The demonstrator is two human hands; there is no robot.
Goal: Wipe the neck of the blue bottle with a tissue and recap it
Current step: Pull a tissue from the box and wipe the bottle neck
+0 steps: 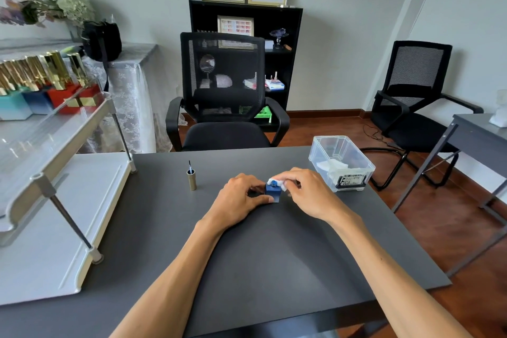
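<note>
**Tissue held at the neck of the uncapped blue bottle**

My left hand (241,197) grips the blue bottle (273,192), fingers curled round its left side and thumb against its lower front edge, steadying it upright on the dark grey worktop (274,269) near the centre. My right hand (304,192) pinches a folded white tissue (277,182) between thumb and fingertips; the tissue touches the top of the bottle at the neck, on its far-right side. The bottle's mouth is open. The cap (191,180), a gold cylinder, stands inverted on the worktop to the left of my left hand, well apart from the bottle, with its thin brush pointing upward. To the right, near the far edge of the worktop, sits a clear plastic box (341,163) holding white tissues. A white two-tier rack (55,200) occupies the left side of the worktop, with gold-capped bottles (41,71) in a row on its upper shelf. A black mesh chair (223,90) faces me across the worktop.
</note>
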